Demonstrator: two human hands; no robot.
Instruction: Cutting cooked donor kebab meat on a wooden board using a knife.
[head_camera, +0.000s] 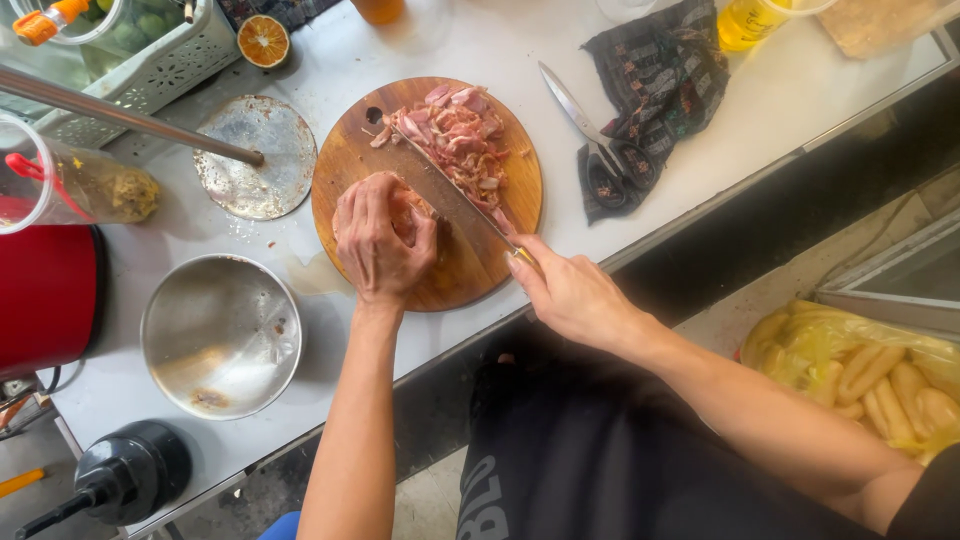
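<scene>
I look down on a long white worktop (470, 45), smooth and stained, with a dark gap along its near edge. On it, at centre, sits a round brown wooden chopping board (352, 150), matte and knife-scarred, with a small hole near its far rim.

The cutting looks to me roughly half done. On the far half of the board lies a loose heap of pink and pale sliced meat (458, 130), in thin ragged strips. On the near-left part lies an uncut lump of pink meat (415, 212), mostly hidden under my left hand (378, 240), which is curled over it with fingers bunched and pressing down. My right hand (572, 295) is closed around the handle of a long steel knife (450, 190); its flat grey blade lies slantwise across the board, between the lump and the heap, edge against the lump.

Left of the board stand a wide, dull, shallow steel bowl (221, 335) with brown smears inside, and a flat round battered metal lid (258, 160). A red cylindrical container (45, 295) is at the far left edge. Right of the board lie a crumpled dark patterned cloth (665, 85) and steel scissors with black handles (590, 135). A halved orange citrus fruit (264, 40) sits near the far edge.
</scene>
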